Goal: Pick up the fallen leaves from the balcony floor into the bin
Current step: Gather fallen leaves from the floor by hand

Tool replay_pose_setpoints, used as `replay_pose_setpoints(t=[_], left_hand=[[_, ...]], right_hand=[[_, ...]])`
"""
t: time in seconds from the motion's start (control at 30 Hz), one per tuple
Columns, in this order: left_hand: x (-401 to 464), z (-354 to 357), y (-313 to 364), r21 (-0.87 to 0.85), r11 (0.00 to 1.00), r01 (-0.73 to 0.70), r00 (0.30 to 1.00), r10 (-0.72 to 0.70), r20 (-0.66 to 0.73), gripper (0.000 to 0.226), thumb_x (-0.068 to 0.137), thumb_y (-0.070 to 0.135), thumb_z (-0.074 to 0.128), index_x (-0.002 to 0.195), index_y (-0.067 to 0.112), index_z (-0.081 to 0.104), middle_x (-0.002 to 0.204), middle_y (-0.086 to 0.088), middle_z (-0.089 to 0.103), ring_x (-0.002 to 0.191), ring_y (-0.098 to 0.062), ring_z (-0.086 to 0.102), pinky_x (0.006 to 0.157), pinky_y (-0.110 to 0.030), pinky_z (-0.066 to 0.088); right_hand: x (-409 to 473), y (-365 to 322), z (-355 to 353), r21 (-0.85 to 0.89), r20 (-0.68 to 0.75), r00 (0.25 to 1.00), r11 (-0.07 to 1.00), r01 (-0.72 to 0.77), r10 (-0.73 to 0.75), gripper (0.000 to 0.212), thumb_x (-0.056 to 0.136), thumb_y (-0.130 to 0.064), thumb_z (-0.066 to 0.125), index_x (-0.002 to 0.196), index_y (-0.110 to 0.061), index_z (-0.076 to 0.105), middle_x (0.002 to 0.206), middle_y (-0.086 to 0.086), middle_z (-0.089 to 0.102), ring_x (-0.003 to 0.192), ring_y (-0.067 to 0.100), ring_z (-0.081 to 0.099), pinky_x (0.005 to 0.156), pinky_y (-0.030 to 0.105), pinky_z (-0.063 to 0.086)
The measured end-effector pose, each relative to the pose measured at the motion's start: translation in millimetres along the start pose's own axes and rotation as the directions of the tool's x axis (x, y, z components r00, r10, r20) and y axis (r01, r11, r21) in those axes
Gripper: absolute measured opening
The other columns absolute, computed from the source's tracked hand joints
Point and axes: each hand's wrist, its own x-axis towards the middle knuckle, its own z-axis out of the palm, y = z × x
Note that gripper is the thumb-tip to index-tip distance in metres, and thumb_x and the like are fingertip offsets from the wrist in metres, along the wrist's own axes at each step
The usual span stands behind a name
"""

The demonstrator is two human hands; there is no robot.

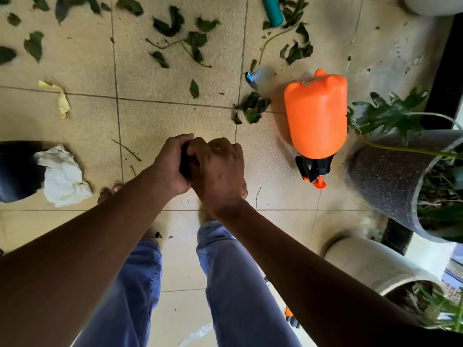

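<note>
Both hands, left hand (172,166) and right hand (218,171), curled together round a small black thing (185,161), crumpled dark green leaves (172,23) scattered on matte beige floor tiles (175,116), smooth orange plastic sprayer (316,116) lying nearby

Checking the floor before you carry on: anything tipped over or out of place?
Yes. The orange sprayer lies on its side among the scattered leaves, nozzle toward the feet. Both hands, left hand and right hand, grip a small dark object.

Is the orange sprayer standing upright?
No, the orange sprayer lies on its side on the tiled floor, its black nozzle end pointing toward the person.
</note>
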Motion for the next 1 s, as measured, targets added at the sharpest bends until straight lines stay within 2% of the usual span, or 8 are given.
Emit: replay_pose_setpoints(t=[0.1,0.23,0.37,0.47,0.53,0.7,0.8,1.0], left_hand=[[0,-6,3,-0.023,1.0,0.013,1.0,-0.012,0.009,0.031,0.094,0.037,0.056,0.067,0.025,0.048,0.068,0.007,0.046,0.061,-0.011,0.052,0.066,-0.026,0.043],[1,-15,1,0.011,1.0,0.012,1.0,-0.012,-0.029,0.023,0.092,0.024,0.049,0.07,0.022,0.048,0.071,0.002,0.044,0.064,-0.012,0.047,0.065,-0.025,0.041],[0,-16,7,0.025,1.0,-0.002,0.992,0.005,-0.127,0.041,0.098,0.029,0.051,0.058,0.025,0.039,0.053,0.006,0.037,0.048,-0.009,0.04,0.053,-0.023,0.038],[2,-10,14,-0.04,0.999,-0.018,0.992,0.013,-0.129,0.039,0.1,0.025,0.05,0.063,0.025,0.039,0.05,0.009,0.036,0.034,-0.004,0.028,0.032,-0.015,0.024],[4,-9,18,-0.036,0.999,-0.009,0.991,0.004,-0.132,0.036,0.101,0.026,0.05,0.066,0.025,0.039,0.055,0.008,0.038,0.034,-0.002,0.026,0.029,-0.014,0.02],[9,-7,20,0.032,0.999,0.017,0.997,-0.015,-0.082,0.037,0.102,0.029,0.052,0.067,0.024,0.042,0.059,0.006,0.042,0.037,-0.003,0.028,0.03,-0.014,0.02],[10,-9,19,0.039,0.999,0.024,0.997,-0.021,-0.068,0.037,0.102,0.029,0.053,0.067,0.024,0.042,0.059,0.006,0.042,0.038,-0.003,0.028,0.03,-0.014,0.021],[11,-14,12,0.055,0.997,0.051,0.997,-0.048,-0.065,0.036,0.101,0.028,0.055,0.068,0.023,0.041,0.058,0.006,0.041,0.038,-0.003,0.028,0.03,-0.015,0.021]], right_hand=[[-2,-3,7,-0.079,0.079,0.993,0.992,0.096,-0.09,0.013,0.079,-0.015,0.069,0.09,-0.017,0.074,0.084,-0.002,0.072,0.1,0.027,0.061,0.078,0.04,0.038],[-7,0,9,-0.05,0.186,0.959,0.973,0.226,-0.213,0.023,0.079,-0.013,0.058,0.095,-0.014,0.075,0.11,0.004,0.064,0.108,0.029,0.054,0.082,0.045,0.04],[-5,7,-2,0.268,0.179,0.91,0.908,0.321,-0.374,0.022,0.082,-0.009,0.062,0.1,-0.009,0.075,0.11,0.008,0.068,0.096,0.031,0.061,0.08,0.045,0.048],[9,24,-4,0.449,0.072,0.991,0.891,0.067,-0.111,0.029,0.082,0.001,0.06,0.106,-0.008,0.074,0.101,0.007,0.071,0.085,0.025,0.066,0.073,0.045,0.056],[22,49,8,0.37,0.033,0.988,0.916,-0.153,0.152,0.033,0.083,-0.002,0.058,0.114,-0.009,0.069,0.108,0.007,0.068,0.084,0.024,0.067,0.072,0.047,0.056],[54,116,38,0.111,0.107,0.782,0.774,-0.623,0.614,0.06,0.093,-0.007,0.061,0.148,-0.008,0.039,0.142,0.021,0.042,0.114,0.042,0.056,0.094,0.042,0.045],[72,138,46,0.002,0.104,0.712,0.716,-0.698,0.694,0.071,0.099,-0.016,0.06,0.158,-0.009,0.021,0.153,0.026,0.029,0.13,0.041,0.044,0.1,0.039,0.038],[97,151,59,-0.274,0.084,0.765,0.753,-0.598,0.638,0.06,0.1,-0.026,0.06,0.148,-0.007,0.029,0.143,0.028,0.034,0.125,0.037,0.045,0.099,0.033,0.04]])
